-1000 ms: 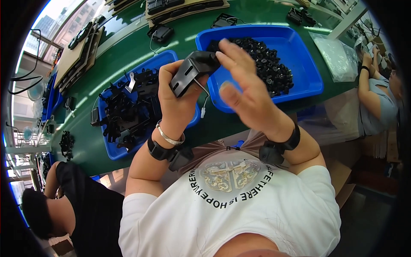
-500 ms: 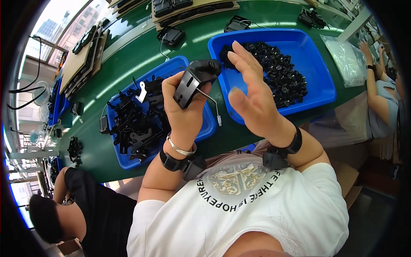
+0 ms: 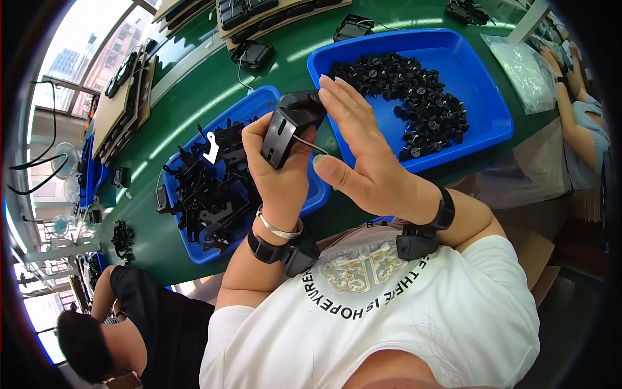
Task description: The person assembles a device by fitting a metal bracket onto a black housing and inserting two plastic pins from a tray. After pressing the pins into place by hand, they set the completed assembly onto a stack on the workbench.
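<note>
My left hand (image 3: pixel 282 181) is closed around a black plastic housing with a slotted metal bracket (image 3: pixel 284 129), held up above the gap between two blue trays. A thin grey cable (image 3: pixel 310 145) hangs out of the housing toward my right thumb. My right hand (image 3: pixel 372 155) has its fingers stretched and the thumb apart. Its fingers lie against the far right end of the housing, hiding the knob there. Below my left hand, the left blue tray (image 3: pixel 264 94) holds a heap of black brackets (image 3: pixel 214 178). Black thumb screws (image 3: pixel 437 110) fill part of the right blue tray (image 3: pixel 486 84).
Black boxes with cables (image 3: pixel 253 57) stand on the green table (image 3: pixel 288 70) behind the trays. Cardboard stacks with black parts (image 3: pixel 278 18) lie farther back. A clear plastic bag (image 3: pixel 521 74) is at the right. A person in black (image 3: pixel 155 318) sits at my left.
My right hand has come left and down onto the end of the housing, covering its knob with flat fingers. The left hand still holds the housing. The view has shifted slightly.
</note>
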The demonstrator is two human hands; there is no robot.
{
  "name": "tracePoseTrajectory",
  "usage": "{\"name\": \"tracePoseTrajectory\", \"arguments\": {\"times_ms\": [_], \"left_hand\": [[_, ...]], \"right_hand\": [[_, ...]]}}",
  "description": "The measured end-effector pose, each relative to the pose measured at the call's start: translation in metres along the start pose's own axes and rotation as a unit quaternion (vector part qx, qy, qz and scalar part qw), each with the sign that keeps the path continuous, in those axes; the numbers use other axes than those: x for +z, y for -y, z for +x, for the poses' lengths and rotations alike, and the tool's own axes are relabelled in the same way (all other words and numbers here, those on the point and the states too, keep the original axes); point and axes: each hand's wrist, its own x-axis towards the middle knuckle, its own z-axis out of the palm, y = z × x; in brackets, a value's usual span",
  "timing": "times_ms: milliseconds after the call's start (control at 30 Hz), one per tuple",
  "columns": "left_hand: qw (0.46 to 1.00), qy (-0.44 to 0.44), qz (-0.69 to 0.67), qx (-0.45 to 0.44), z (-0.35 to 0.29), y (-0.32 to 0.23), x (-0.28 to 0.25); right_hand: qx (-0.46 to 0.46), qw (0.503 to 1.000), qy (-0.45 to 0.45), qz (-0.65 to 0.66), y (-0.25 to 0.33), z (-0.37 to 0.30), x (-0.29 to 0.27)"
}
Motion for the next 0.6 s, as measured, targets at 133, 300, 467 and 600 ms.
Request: {"name": "tracePoseTrajectory", "arguments": {"times_ms": [133,300,467,600], "left_hand": [[1.0,-0.004,-0.01,-0.016,-0.001,-0.005,0.002],[1.0,0.005,-0.018,0.001,-0.002,-0.004,0.002],[1.0,0.016,0.023,-0.008,-0.001,-0.001,0.0],[0.999,0.026,0.041,-0.007,0.0,0.0,-0.001]], "right_hand": [[-0.046,0.998,0.043,0.008,0.01,0.001,-0.007],[-0.009,1.0,0.022,-0.017,0.001,-0.001,-0.014],[-0.014,0.999,0.027,-0.038,0.01,-0.007,-0.009],[-0.012,0.999,-0.006,-0.036,0.0,-0.001,-0.018]]}}
